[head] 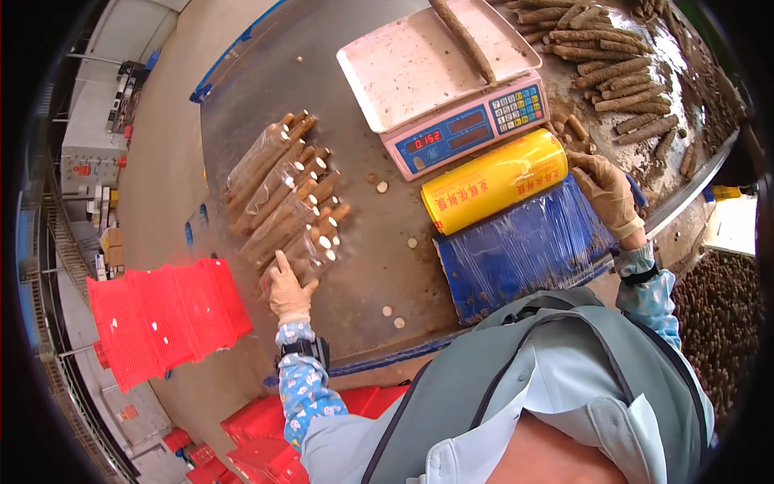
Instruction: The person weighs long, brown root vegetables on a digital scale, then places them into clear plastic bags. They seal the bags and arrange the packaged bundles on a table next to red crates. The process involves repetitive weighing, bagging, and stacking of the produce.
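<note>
My left hand (290,293), in a pale glove, rests at the lower end of a film-wrapped bundle of yam pieces (311,245), thumb and forefinger apart. Several similar wrapped bundles (272,175) lie above it in a row, white cut ends facing right. My right hand (608,190), also gloved, is bent at the right end of a yellow roll of cling film (499,181). Its fingertips are near short yam pieces (574,128); whether they grip anything cannot be made out. Below the roll is a blue film-covered board (523,248).
A pink digital scale (465,124) with a lit display carries one long yam (464,39). Piled yams (629,72) lie at upper right. Cut yam slices (387,310) dot the metal table (375,266). Stacked red crates (169,317) stand left, others (272,435) below.
</note>
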`<state>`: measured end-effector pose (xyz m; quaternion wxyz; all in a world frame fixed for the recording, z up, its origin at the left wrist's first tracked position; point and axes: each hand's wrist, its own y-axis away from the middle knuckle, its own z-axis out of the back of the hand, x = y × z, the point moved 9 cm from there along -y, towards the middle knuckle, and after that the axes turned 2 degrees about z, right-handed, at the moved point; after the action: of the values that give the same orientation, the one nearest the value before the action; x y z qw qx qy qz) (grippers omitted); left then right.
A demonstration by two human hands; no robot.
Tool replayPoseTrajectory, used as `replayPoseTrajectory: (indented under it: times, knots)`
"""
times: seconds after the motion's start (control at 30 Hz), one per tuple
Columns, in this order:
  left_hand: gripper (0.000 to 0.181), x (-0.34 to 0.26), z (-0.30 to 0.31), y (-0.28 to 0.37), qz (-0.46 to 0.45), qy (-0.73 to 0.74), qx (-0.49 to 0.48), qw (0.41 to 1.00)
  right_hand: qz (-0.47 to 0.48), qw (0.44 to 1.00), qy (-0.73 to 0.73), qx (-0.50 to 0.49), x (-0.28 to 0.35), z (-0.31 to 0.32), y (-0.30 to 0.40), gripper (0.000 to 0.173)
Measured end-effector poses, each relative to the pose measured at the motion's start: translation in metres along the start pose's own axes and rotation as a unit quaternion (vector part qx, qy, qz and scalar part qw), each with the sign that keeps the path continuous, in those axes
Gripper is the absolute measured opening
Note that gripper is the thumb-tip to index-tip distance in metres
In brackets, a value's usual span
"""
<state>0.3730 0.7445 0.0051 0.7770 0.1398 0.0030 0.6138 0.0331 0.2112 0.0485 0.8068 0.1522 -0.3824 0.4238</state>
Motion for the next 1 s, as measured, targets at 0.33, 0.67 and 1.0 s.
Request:
replayPoseTrajectory:
  times: [0.33, 0.67, 1.0]
  knots:
    - [0.115, 0.010, 0.004, 0.011, 0.015, 0.032, -0.066, 0.997, 0.016, 0.997, 0.007, 0.069, -0.009, -0.031, 0.034, 0.026]
    - [0.073, -0.068, 0.030, 0.095, -0.061, 0.226, -0.242, 0.942, 0.096, 0.990, 0.047, 0.090, -0.046, 0.018, 0.039, 0.026]
    - [0.058, -0.426, 0.126, 0.169, -0.311, 0.271, -0.139, 0.901, -0.024, 0.993, 0.001, 0.111, -0.162, 0.148, 0.025, 0.031]
